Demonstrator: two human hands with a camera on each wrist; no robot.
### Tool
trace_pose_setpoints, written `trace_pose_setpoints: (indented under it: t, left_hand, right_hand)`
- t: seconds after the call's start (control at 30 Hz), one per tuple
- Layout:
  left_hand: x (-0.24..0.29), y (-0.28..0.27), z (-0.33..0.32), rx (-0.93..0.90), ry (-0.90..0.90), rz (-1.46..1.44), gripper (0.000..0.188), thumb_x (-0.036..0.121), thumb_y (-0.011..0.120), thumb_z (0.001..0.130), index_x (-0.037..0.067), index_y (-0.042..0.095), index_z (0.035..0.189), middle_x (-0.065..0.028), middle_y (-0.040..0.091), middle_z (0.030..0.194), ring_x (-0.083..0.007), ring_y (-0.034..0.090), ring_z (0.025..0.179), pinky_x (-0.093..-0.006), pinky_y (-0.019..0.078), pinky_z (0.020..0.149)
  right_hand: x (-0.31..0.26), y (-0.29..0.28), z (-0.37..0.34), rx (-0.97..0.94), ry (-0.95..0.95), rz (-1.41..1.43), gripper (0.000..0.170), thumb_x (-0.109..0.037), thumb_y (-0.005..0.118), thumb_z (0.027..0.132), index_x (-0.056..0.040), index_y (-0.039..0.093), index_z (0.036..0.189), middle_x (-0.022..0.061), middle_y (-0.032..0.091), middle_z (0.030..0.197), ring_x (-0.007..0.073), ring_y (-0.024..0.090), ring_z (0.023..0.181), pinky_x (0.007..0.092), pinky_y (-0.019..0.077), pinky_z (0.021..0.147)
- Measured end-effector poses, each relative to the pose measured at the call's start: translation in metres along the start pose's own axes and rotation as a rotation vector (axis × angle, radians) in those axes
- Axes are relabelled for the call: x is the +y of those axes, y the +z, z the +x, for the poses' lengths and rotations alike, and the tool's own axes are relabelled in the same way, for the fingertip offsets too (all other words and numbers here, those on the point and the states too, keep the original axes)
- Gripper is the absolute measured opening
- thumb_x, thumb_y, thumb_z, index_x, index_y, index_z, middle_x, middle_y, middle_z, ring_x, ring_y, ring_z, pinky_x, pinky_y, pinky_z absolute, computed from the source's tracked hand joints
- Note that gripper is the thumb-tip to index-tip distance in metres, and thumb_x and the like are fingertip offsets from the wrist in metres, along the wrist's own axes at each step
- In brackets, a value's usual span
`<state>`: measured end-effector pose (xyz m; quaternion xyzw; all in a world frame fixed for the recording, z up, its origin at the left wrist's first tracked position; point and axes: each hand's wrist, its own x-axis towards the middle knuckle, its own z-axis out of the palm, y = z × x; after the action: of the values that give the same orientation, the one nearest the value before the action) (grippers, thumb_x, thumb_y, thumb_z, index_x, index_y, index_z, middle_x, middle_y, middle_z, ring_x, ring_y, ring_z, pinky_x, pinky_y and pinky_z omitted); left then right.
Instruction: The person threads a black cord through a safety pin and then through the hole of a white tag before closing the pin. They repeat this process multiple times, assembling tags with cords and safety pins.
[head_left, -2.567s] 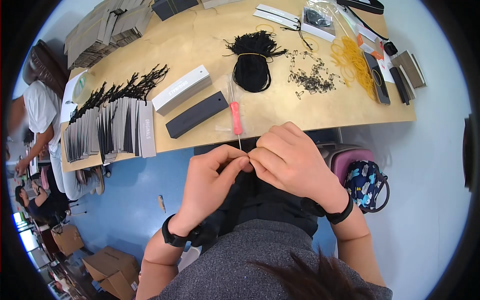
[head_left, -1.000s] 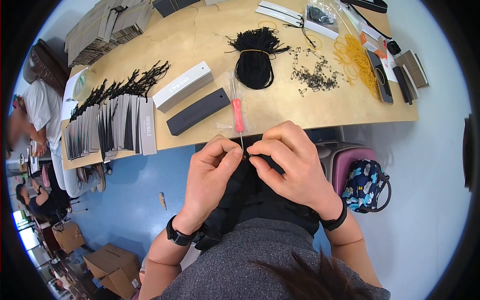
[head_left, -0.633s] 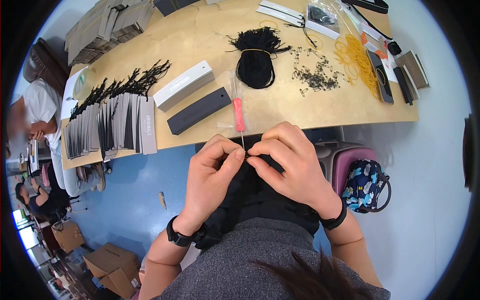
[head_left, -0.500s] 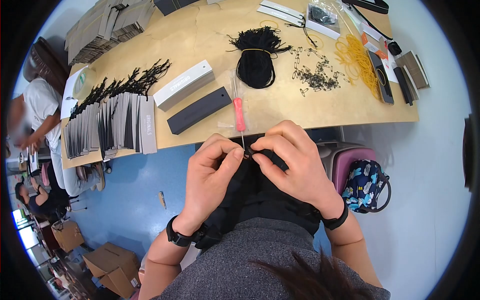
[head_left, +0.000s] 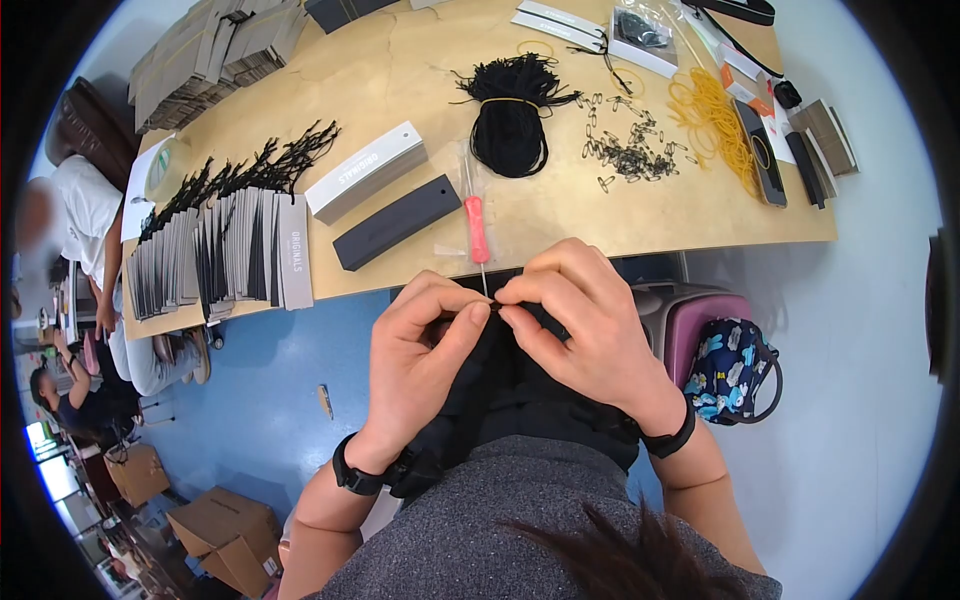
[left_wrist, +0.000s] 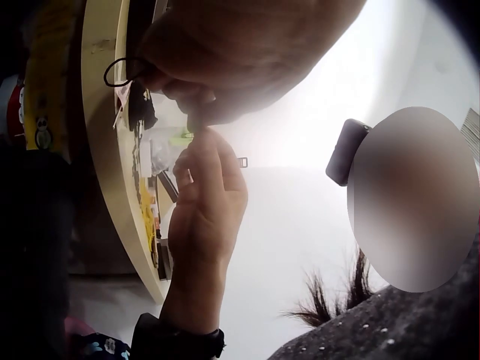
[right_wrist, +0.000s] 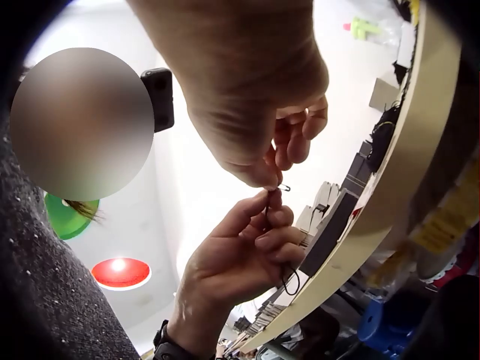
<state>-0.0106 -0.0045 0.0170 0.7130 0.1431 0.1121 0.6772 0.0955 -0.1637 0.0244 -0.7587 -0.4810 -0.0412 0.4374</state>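
Note:
Both hands are up close together in front of the table edge, fingertips nearly meeting. My left hand (head_left: 415, 345) pinches a thin black cord (right_wrist: 291, 281) between thumb and forefinger; a loop of it hangs below the fingers in the right wrist view. Thumb and forefinger of my right hand (head_left: 590, 325) pinch a small metal pin (right_wrist: 284, 188), one end of which pokes out by the cord. The fingers hide most of the join. Just beyond the hands lies a red-handled tool (head_left: 475, 230), its thin metal shaft jutting over the table edge.
On the table (head_left: 640, 225) lie a banded bundle of black cords (head_left: 508, 140), scattered small pins (head_left: 635, 155) and yellow rubber bands (head_left: 705, 115). Left are corded grey tags (head_left: 250, 250), a white box (head_left: 367, 172) and a dark box (head_left: 397, 222). Another person (head_left: 85, 215) is far left.
The hands, touching at first, parted slightly, and a small black loop showed between the fingertips half a second ago. Now the fingertips are close again and cover it. Both grips persist.

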Motion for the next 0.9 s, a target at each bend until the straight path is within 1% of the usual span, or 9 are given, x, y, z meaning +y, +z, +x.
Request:
trace_pose_setpoints:
  t: [0.07,0.17,0.33,0.47,0.6,0.67,0.73,0.8,0.9]
  left_hand:
    - [0.000,0.000,0.000,0.001,-0.002,-0.026,0.006,0.002,0.068,0.094,-0.001,0.070,0.098,0.0000,0.058,0.091,-0.0048,0.049,0.076,-0.0200,0.0392,0.066]
    - [-0.002,-0.001,0.000,-0.002,0.005,-0.056,0.008,0.000,0.069,0.093,-0.001,0.071,0.101,-0.0002,0.058,0.093,-0.0045,0.050,0.077,-0.0195,0.0400,0.067]
    - [-0.003,-0.003,-0.001,0.002,0.022,-0.067,0.010,-0.001,0.069,0.092,-0.002,0.071,0.102,-0.0005,0.059,0.094,-0.0050,0.052,0.080,-0.0197,0.0419,0.070]
    - [-0.002,-0.002,0.000,0.015,-0.038,-0.200,0.011,-0.002,0.069,0.092,-0.002,0.071,0.102,-0.0002,0.060,0.094,-0.0062,0.055,0.084,-0.0201,0.0433,0.074]
    - [-0.004,-0.004,0.001,0.022,-0.134,-0.340,0.011,-0.003,0.070,0.091,-0.002,0.071,0.102,0.0011,0.062,0.093,-0.0061,0.057,0.086,-0.0205,0.0440,0.077]
    - [-0.002,-0.005,0.001,0.011,-0.152,-0.362,0.010,-0.002,0.070,0.091,-0.002,0.071,0.102,0.0015,0.062,0.092,-0.0058,0.057,0.086,-0.0206,0.0440,0.077]
    - [-0.002,-0.006,0.002,-0.001,-0.169,-0.387,0.010,-0.001,0.070,0.092,-0.002,0.071,0.101,0.0019,0.063,0.091,-0.0055,0.057,0.086,-0.0207,0.0439,0.077]
    - [-0.003,-0.009,0.002,-0.042,-0.198,-0.429,0.009,0.000,0.070,0.092,-0.002,0.071,0.101,0.0023,0.063,0.090,-0.0052,0.057,0.086,-0.0207,0.0438,0.077]
    - [-0.004,-0.010,0.002,-0.056,-0.206,-0.437,0.008,0.001,0.070,0.092,-0.002,0.071,0.100,0.0020,0.063,0.090,-0.0054,0.057,0.086,-0.0210,0.0440,0.078]
  right_hand:
    - [-0.003,0.002,-0.001,0.033,0.158,0.120,0.021,-0.005,0.076,0.077,-0.0067,0.066,0.095,0.0074,0.057,0.093,0.0266,0.060,0.084,0.0370,0.0482,0.074]
    - [-0.005,-0.002,0.002,-0.002,0.221,0.225,0.019,-0.005,0.075,0.079,-0.0066,0.066,0.096,0.0086,0.057,0.093,0.0279,0.060,0.082,0.0371,0.0491,0.072]
    - [0.002,-0.003,-0.002,-0.050,0.174,0.199,0.016,-0.006,0.075,0.080,-0.0075,0.065,0.093,0.0075,0.056,0.091,0.0278,0.060,0.080,0.0371,0.0491,0.071]
    - [0.000,-0.002,-0.002,-0.094,0.141,0.207,0.017,-0.009,0.077,0.079,-0.0077,0.063,0.089,0.0065,0.056,0.088,0.0274,0.060,0.080,0.0370,0.0491,0.069]
    - [-0.001,-0.004,0.002,-0.027,0.153,0.232,0.018,-0.007,0.077,0.078,-0.0077,0.065,0.092,0.0067,0.056,0.088,0.0268,0.060,0.079,0.0366,0.0491,0.068]
    - [0.003,-0.003,0.007,0.052,0.072,0.155,0.020,-0.004,0.076,0.079,-0.0079,0.067,0.096,0.0068,0.056,0.089,0.0266,0.059,0.079,0.0368,0.0493,0.068]
    - [0.006,-0.004,0.011,0.051,0.016,0.140,0.024,-0.002,0.076,0.076,-0.0078,0.069,0.099,0.0063,0.056,0.089,0.0244,0.059,0.078,0.0354,0.0490,0.068]
    - [0.007,-0.006,0.015,-0.025,-0.094,0.066,0.024,-0.004,0.075,0.074,-0.0084,0.069,0.097,0.0046,0.055,0.088,0.0219,0.058,0.078,0.0337,0.0477,0.068]
    - [0.008,-0.007,0.018,-0.043,-0.178,0.010,0.021,-0.008,0.074,0.073,-0.0092,0.069,0.094,0.0030,0.054,0.087,0.0200,0.058,0.079,0.0327,0.0461,0.069]
